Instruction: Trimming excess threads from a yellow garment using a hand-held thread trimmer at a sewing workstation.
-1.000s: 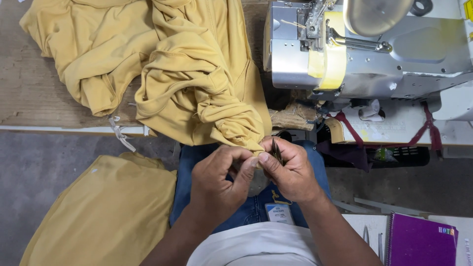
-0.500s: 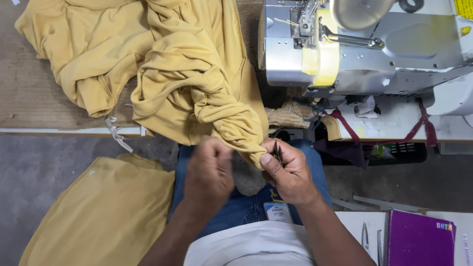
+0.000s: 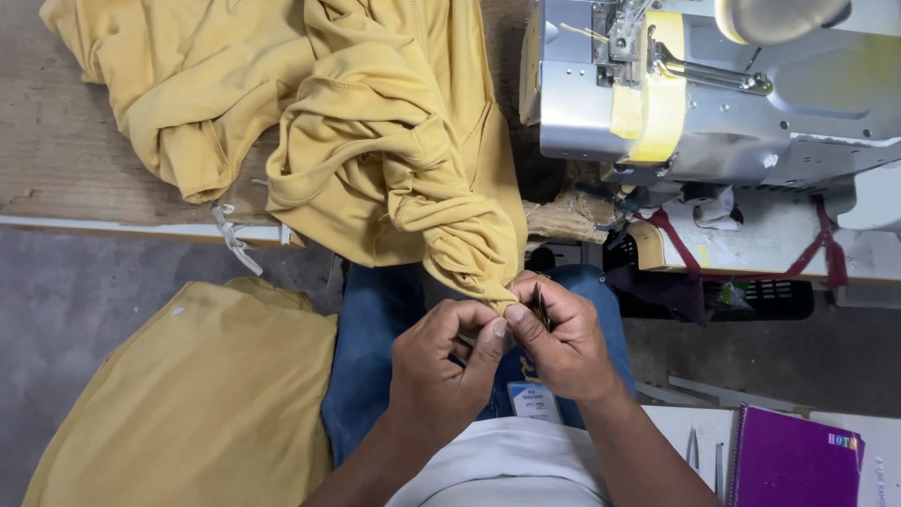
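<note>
The bunched end of a mustard-yellow garment (image 3: 394, 160) is drawn down off the wooden counter (image 3: 66, 160) into the lap, where its tip is met by both hands. The tip is pinched by the thumb and forefinger of the right hand (image 3: 563, 347), and a small dark tool, too small to be identified, is gripped among the same fingers (image 3: 521, 324). The left hand (image 3: 441, 371) is curled just below the tip, its fingers pressed together against the right thumb; whether cloth is caught between them cannot be told. The rest of the garment is heaped on the counter beside a grey sewing machine (image 3: 713, 94). A second yellow piece (image 3: 188, 404) is spread lower left, and a purple notebook (image 3: 793, 460) lies lower right.
</note>
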